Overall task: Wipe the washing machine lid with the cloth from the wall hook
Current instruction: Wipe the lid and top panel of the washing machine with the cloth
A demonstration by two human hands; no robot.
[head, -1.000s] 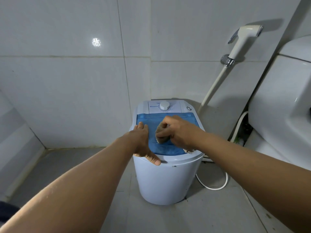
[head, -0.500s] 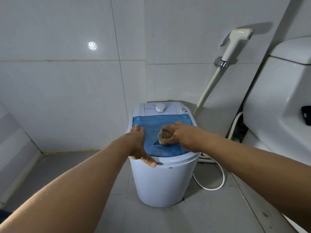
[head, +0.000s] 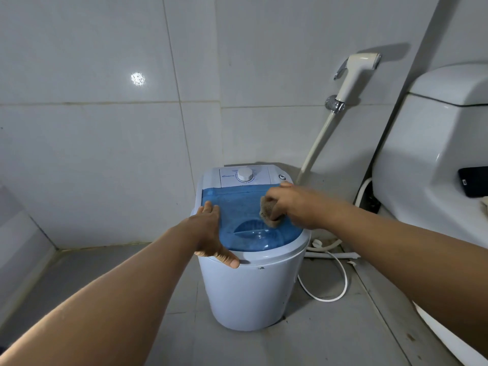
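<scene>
A small white washing machine (head: 253,291) stands on the floor in the corner, with a see-through blue lid (head: 243,207) and a white dial behind it. My right hand (head: 293,204) is closed around a bunched brown cloth (head: 268,211) and presses it on the right part of the lid. My left hand (head: 210,233) lies flat on the machine's left rim, fingers spread, thumb hooked over the front edge. Through the lid a rounded part of the tub shows.
A white toilet tank (head: 433,143) stands close on the right, with a dark phone (head: 474,180) on it. A bidet sprayer (head: 353,75) hangs on the tiled wall. A white hose (head: 330,283) loops on the floor to the machine's right.
My right hand has slid the cloth from the lid's middle towards its right side. My left hand stays on the left rim. The view has shifted a little.
</scene>
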